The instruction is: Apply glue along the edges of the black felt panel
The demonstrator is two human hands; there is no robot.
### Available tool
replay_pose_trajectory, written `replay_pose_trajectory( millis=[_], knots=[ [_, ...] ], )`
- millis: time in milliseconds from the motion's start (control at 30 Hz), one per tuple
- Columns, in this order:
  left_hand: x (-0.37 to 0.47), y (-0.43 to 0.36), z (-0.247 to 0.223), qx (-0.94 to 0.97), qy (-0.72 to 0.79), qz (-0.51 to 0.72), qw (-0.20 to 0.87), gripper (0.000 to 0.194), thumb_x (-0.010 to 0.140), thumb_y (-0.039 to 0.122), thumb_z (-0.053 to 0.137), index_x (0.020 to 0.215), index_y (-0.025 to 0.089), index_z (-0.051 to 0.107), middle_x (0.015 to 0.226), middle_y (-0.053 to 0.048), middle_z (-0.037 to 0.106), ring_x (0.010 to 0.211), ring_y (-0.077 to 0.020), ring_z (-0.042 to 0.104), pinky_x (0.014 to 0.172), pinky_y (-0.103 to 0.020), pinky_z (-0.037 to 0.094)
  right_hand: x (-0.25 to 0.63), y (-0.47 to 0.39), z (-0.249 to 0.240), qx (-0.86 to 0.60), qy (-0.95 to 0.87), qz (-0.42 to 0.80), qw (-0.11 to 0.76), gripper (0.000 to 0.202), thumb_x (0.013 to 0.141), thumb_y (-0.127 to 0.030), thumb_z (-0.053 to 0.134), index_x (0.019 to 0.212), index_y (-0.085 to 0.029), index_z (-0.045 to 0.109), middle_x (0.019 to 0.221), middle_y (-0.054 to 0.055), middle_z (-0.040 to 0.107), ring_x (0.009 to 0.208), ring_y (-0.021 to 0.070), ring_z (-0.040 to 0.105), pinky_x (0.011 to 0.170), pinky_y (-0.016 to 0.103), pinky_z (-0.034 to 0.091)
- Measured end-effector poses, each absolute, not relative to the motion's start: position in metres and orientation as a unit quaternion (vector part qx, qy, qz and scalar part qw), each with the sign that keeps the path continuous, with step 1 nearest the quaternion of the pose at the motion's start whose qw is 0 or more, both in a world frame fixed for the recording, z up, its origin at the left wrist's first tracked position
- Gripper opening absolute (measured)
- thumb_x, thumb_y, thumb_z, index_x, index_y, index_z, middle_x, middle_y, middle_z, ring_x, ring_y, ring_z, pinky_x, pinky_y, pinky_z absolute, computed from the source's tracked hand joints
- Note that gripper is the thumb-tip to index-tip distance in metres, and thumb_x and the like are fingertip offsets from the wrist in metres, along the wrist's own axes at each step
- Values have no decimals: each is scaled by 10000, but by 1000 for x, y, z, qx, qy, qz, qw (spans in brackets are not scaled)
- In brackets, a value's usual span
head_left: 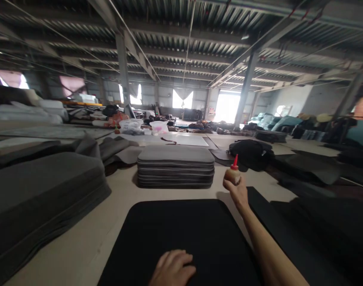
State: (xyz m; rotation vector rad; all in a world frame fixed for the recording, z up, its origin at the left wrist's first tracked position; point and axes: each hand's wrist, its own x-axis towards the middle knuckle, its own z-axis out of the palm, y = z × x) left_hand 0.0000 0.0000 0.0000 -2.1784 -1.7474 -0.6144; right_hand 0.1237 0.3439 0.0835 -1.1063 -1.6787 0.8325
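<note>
A steel-roofed hall surrounds a pale table (124,190). At 12 o'clock sits 1 stack of grey pads (175,167). A black mat (181,234) lies nearest, the left hand (172,270) flat on it, fingers spread. At 2 o'clock the right hand (237,192) has its grip closed around a red-capped bottle (233,172), upright.

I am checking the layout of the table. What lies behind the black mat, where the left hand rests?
Behind the black mat stands a stack of grey pads on the table. The left hand presses on the mat; what lies under the mat is covered.
</note>
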Motion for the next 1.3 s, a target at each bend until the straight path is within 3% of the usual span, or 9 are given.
replay_pose_trajectory(
  millis=[100,233,400,600,733,833,1033,1300],
  knots=[
    [14,-9,13,-714,-650,-253,59,339,873,372,737,1167,242,632,1238,-40,675,1156,-273,618,984,-458,537,122,313,114,-349,-717,394,456,696,702,-566,683,1243,-197,447,1099,64,601,996,284,618,840,387,531],
    [33,-21,35,-652,-689,-312,-52,329,914,355,683,1224,271,610,1349,-9,600,1280,-239,507,1143,-472,378,119,260,138,-241,-797,434,345,747,654,-447,819,1257,-211,448,1122,67,601,979,280,617,780,360,531],
    [37,-24,46,-653,-693,-296,-70,273,958,405,618,1176,241,632,1321,-5,613,1277,-223,503,1149,-448,358,124,198,146,-165,-876,400,213,538,724,-474,801,1117,-211,543,1035,47,620,933,258,601,741,318,501],
    [37,-23,51,-666,-695,-267,-40,325,959,412,592,1202,201,643,1331,-47,611,1260,-240,534,1126,-424,399,120,156,136,-115,-849,481,185,584,692,-507,846,1146,-248,587,1061,25,638,915,238,625,718,265,537],
    [37,-24,54,-662,-697,-272,-32,318,967,409,577,1200,200,637,1329,-40,609,1302,-246,501,1167,-426,361,112,140,124,-111,-819,545,140,545,805,-566,758,1212,-256,569,1050,29,647,888,220,632,712,263,544],
    [37,-23,55,-673,-692,-260,-27,334,990,397,522,1224,181,623,1383,-71,572,1284,-266,514,1142,-433,394,104,128,117,-105,-840,515,138,494,852,-575,701,1208,-262,564,970,17,645,823,206,630,667,266,532],
    [37,-21,54,-673,-690,-267,-20,609,993,399,476,1522,136,329,1431,-131,528,1317,-336,481,1090,-466,449,92,110,112,-14,-901,401,165,323,888,-481,661,1111,-255,602,1000,14,650,872,208,643,752,301,523],
    [37,-20,58,-690,-686,-231,-11,470,993,389,456,1362,108,535,1337,-102,615,1286,-337,514,1112,-439,432,88,108,110,52,-918,355,170,188,955,-398,614,1071,-257,569,968,-8,618,851,168,618,738,271,508]
  ],
)
